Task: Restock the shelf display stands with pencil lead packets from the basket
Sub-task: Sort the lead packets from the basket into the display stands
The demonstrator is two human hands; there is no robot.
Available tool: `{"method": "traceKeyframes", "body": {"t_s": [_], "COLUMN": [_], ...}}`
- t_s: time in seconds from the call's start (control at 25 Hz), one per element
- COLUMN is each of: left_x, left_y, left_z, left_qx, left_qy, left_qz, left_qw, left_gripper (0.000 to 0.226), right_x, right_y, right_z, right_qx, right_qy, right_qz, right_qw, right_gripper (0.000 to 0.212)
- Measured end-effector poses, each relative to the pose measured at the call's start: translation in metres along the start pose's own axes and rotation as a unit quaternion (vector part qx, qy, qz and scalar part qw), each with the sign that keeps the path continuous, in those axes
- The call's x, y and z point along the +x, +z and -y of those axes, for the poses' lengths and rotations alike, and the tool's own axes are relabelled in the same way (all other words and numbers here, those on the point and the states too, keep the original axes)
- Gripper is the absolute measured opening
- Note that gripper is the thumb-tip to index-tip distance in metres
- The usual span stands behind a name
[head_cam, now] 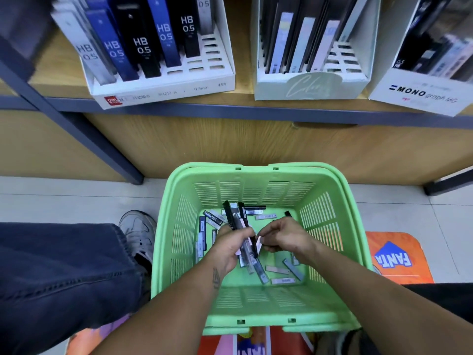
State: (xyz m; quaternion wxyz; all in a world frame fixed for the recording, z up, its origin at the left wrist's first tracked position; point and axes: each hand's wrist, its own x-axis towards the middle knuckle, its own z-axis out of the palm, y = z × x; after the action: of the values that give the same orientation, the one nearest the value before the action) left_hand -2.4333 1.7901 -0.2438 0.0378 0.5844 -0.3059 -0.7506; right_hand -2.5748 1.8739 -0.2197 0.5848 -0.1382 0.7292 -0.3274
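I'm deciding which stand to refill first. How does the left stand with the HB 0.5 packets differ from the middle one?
The left stand shows black, blue and grey packets printed HB 0.5; the middle stand holds mostly dark packets with pale edges. The left stand's front is plain with small print; the middle one's has a script logo. Both are white, sit on the wooden shelf and show empty slots at the right.

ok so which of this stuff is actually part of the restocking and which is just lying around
Part of the job:
green basket
loose packets in the basket
bundle of packets in the left hand
right hand, pinching one packet
HB 0.5 stand
middle stand
MONO stand

Just lying about:
orange Fanta mat
white shoe
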Motion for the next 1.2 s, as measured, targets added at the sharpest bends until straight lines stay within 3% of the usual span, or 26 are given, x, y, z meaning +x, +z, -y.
{"method": "traceKeyframes", "body": {"t_s": [0.12, 0.28, 0.44, 0.56, 0.76, 0.92, 1.2], "left_x": [-0.011, -0.037, -0.069, -0.097, -0.153, -0.203, -0.257], "left_y": [0.000, 0.004, 0.008, 0.011, 0.027, 0.057, 0.119], "left_z": [-0.013, -0.032, -0.066, -0.090, -0.129, -0.178, -0.240], "left_qx": [0.026, 0.048, 0.104, 0.137, 0.250, 0.260, 0.258], "left_qy": [0.013, 0.018, 0.053, 0.063, 0.140, 0.212, 0.299], "left_qz": [0.049, 0.112, 0.176, 0.217, 0.265, 0.251, 0.185], "left_qw": [0.998, 0.992, 0.977, 0.964, 0.921, 0.908, 0.900], "left_gripper": [0.062, 0.061, 0.078, 0.054, 0.042, 0.036, 0.024], "right_x": [-0.004, -0.017, -0.040, -0.069, -0.123, -0.173, -0.223], "right_y": [-0.016, -0.036, -0.053, -0.072, -0.106, -0.120, -0.151], "right_z": [0.019, 0.043, 0.072, 0.096, 0.139, 0.182, 0.226], "right_qx": [0.030, 0.061, 0.023, -0.006, -0.037, 0.004, -0.015], "right_qy": [-0.039, -0.056, -0.111, -0.149, -0.197, -0.289, -0.412], "right_qz": [-0.026, 0.030, 0.049, 0.060, 0.066, 0.009, -0.046], "right_qw": [0.998, 0.996, 0.992, 0.987, 0.978, 0.957, 0.910], "right_gripper": [0.009, 0.008, 0.008, 0.013, 0.027, 0.018, 0.028]}}
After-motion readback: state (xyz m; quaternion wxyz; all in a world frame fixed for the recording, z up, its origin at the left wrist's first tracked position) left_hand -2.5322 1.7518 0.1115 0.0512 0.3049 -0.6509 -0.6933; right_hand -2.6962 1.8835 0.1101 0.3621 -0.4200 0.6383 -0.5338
